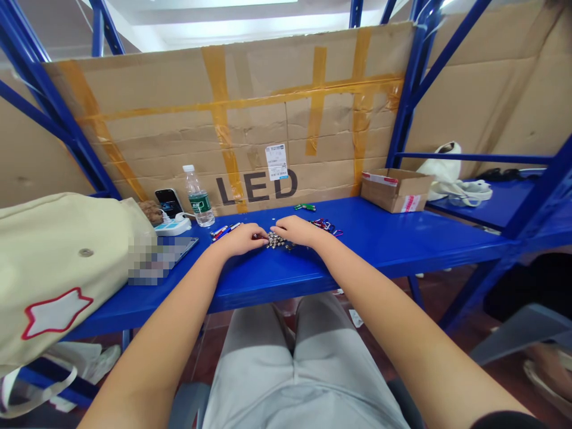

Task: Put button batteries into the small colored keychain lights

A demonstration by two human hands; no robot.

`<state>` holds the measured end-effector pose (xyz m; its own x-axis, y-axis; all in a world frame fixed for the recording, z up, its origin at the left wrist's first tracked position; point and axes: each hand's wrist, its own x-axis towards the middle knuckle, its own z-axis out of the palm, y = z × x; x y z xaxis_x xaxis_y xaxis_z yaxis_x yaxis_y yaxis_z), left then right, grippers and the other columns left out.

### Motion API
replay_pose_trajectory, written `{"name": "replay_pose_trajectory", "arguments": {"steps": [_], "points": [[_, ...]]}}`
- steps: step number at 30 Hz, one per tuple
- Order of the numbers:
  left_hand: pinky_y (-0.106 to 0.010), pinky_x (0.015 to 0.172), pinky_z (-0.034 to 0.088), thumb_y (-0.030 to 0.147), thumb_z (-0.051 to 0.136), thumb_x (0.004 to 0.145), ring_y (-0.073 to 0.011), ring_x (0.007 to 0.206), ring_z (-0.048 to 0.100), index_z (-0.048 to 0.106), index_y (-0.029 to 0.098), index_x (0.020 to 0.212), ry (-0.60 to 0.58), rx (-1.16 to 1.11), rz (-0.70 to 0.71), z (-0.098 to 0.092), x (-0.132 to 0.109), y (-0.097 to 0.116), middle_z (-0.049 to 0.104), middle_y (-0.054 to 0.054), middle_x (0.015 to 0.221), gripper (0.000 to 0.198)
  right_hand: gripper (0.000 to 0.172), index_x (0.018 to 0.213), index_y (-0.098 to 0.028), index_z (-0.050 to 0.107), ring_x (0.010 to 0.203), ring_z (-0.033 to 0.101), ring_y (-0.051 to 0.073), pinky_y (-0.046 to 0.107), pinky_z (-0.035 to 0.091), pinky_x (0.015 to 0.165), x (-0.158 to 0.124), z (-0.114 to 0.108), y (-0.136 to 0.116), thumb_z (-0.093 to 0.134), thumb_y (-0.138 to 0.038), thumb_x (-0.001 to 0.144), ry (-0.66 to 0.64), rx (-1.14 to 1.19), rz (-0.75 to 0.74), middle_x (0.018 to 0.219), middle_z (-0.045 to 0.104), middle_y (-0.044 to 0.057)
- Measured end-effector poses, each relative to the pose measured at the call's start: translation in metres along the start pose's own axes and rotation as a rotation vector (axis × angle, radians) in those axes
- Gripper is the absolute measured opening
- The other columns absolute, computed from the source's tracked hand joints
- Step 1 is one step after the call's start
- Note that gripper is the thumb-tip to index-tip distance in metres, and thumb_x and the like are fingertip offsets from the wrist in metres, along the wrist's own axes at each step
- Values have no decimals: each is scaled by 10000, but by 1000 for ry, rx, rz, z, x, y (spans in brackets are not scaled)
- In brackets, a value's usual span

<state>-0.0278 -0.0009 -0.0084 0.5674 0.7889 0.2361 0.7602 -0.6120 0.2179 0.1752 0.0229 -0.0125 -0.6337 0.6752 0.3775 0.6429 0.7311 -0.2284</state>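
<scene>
Both my hands rest on the blue shelf [379, 238] around a small heap of silver metal pieces [277, 241]. My left hand [241, 237] lies at the heap's left side, fingers curled down over it. My right hand [295, 229] covers the heap's right and far side, fingers bent onto the pieces. What either hand grips is hidden beneath the fingers. Coloured carabiner clips [328, 226] lie just right of my right hand, and green clips [304, 207] sit farther back.
A cream canvas bag [58, 268] fills the shelf's left end. Behind are a water bottle [199, 198], a phone [168, 202], a power strip [173, 226], pens [223, 230] and a taped cardboard wall. A small open carton [395, 189] stands right.
</scene>
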Motion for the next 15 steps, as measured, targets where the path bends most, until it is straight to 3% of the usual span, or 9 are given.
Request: {"name": "replay_pose_trajectory", "arguments": {"steps": [4,10,15], "points": [[-279,786,455,323,601,759,-191,861,609,718,206,899,-52,93,-2,-5,-3,-6,677,-38,904,217,366,624,-168,593,560,435,110,244,251,532,-11,-10,4,488,-421,865,-70,-38,44,626,593,15],[-258,731,464,321,702,690,-169,797,620,707,207,871,19,-3,-83,-8,-3,-7,700,-11,859,214,314,651,-189,647,567,461,118,252,243,516,-16,-14,1,591,-469,780,-122,-88,84,636,611,20],[-258,722,473,346,688,705,-170,786,631,718,214,820,55,-28,-115,-12,-4,-12,706,-7,839,177,315,680,-199,659,631,517,140,249,272,523,-14,-15,5,592,-488,785,-40,-169,166,711,645,38]]}}
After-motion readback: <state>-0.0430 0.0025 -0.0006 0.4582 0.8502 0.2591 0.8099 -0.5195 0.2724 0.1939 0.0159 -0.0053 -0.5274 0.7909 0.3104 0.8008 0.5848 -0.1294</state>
